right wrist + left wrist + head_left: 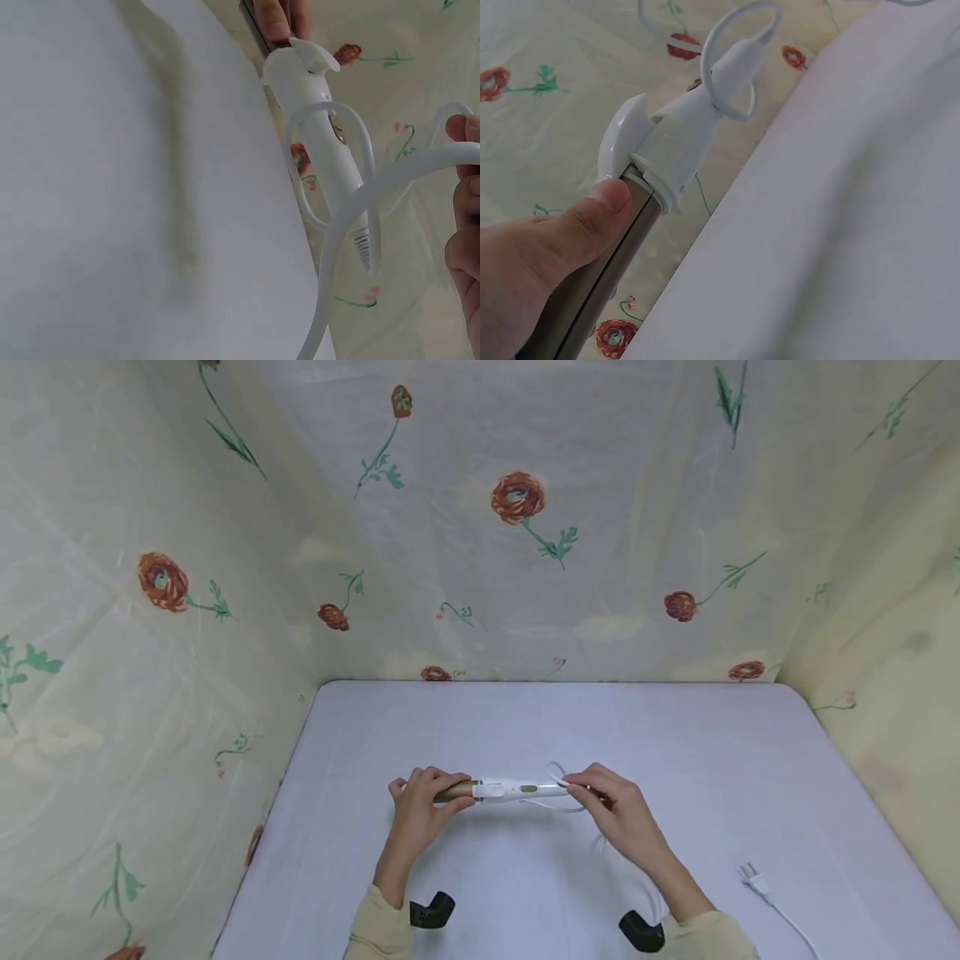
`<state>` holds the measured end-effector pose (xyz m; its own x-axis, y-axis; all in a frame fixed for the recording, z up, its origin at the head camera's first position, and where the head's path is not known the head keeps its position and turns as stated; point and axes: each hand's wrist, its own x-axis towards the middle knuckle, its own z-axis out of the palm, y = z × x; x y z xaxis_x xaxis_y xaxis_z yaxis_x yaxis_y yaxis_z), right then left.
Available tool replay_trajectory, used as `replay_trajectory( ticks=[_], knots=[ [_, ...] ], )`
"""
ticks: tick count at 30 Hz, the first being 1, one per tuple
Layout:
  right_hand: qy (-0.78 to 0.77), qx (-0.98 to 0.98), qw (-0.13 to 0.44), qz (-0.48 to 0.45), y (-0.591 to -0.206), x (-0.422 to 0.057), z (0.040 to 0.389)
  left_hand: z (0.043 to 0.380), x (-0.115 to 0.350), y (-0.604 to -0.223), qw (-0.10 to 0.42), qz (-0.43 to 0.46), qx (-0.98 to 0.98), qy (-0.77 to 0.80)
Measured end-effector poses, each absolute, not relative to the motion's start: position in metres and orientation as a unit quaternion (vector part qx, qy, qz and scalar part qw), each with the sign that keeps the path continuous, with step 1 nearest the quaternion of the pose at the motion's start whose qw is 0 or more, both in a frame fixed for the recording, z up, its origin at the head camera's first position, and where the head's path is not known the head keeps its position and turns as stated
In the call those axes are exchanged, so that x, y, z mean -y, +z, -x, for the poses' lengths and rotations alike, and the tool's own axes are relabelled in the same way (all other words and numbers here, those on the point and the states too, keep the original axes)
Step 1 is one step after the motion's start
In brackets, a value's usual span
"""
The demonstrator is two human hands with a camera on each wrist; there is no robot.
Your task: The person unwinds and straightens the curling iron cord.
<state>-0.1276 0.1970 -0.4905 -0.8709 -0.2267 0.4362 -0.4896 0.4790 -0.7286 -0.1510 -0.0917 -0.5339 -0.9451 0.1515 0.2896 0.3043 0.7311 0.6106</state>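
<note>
A curling iron [498, 791] with a white handle and brownish-gold barrel is held level above the white table. My left hand [420, 814] grips the barrel, its thumb [592, 225] lying along the metal near the clamp lever [624, 136]. At the handle's far end, my right hand [622, 818] pinches the white power cord [349, 210]. That cord loops around the handle in both wrist views. Only part of the right hand's fingers [466, 202] shows at the edge of the right wrist view.
On the table's right side lies the cord's two-pronged plug [757, 881]. Floral-patterned sheeting [585, 527] rises behind and on both sides of the table [555, 718]. Black wrist-worn pieces [432, 911] show near each sleeve.
</note>
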Motion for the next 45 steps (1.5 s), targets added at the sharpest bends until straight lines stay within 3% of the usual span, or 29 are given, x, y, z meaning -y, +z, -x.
replay_trajectory(
  ticks=[17,29,37,45],
  knots=[
    [0.410,0.891,0.123,-0.153,-0.518,-0.217,0.167,0.149,0.102,-0.539,0.096,0.180,0.900,-0.384],
    [0.431,0.898,0.011,-0.092,-0.548,-0.217,0.170,0.152,0.102,-0.534,0.082,0.179,0.883,-0.426],
    [0.414,0.906,-0.068,-0.062,-0.570,-0.211,0.161,0.154,0.099,-0.530,0.100,0.180,0.860,-0.467],
    [0.387,0.900,-0.138,-0.143,-0.582,-0.191,0.143,0.164,0.095,-0.524,0.123,0.143,0.861,-0.473]
  ],
)
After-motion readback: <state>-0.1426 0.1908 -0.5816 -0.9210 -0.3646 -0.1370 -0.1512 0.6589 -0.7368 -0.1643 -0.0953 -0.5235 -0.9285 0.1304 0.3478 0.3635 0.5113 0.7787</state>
